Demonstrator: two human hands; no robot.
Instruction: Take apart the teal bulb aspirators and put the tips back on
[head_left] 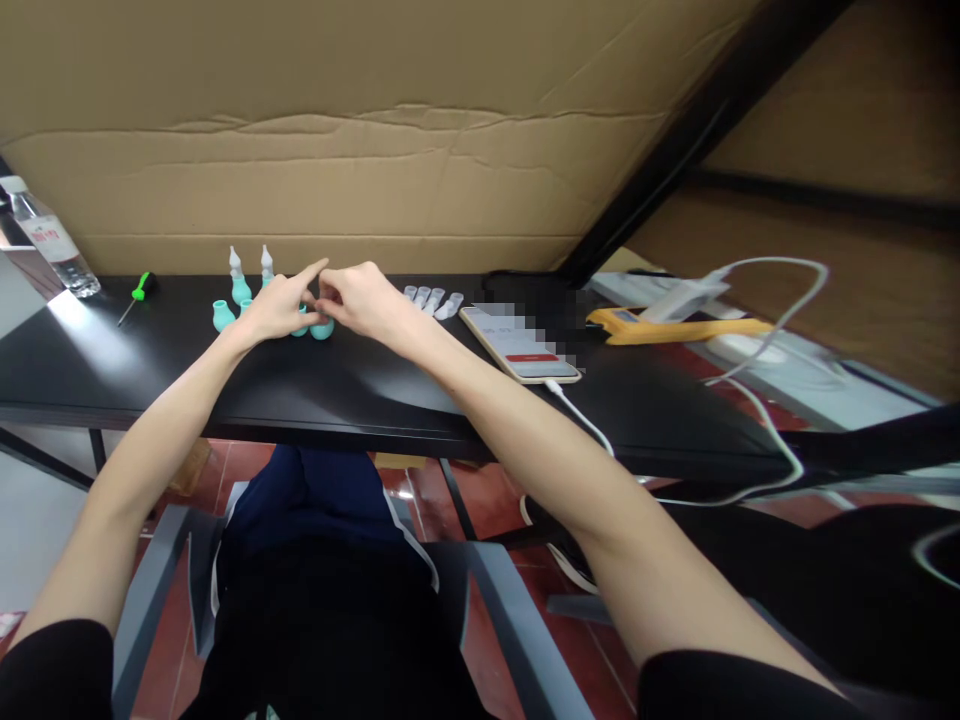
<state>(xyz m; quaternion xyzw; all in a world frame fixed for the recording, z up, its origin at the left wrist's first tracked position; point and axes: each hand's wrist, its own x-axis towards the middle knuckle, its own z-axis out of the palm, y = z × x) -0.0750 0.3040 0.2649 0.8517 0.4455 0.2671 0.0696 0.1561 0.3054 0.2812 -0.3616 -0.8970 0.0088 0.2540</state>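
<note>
Two bare hands meet over a black table point(150, 370) — the left hand point(279, 308) and the right hand point(361, 300) close together above a cluster of small teal bulbs point(322, 329), fingertips nearly touching. Whether either hand actually pinches a piece cannot be told; the fingers hide what lies between them. Two assembled bulbs with white tips point(238, 280) stand upright just behind the left hand, and another teal bulb point(223, 315) sits to its left. A row of clear tips point(433, 299) lies just right of the right hand, beside a smartphone point(520, 344) on a white cable. Farther left lie a green-handled screwdriver point(136, 295) and a water bottle point(51, 243) — cardboard point(375, 120) lines the wall behind.
</note>
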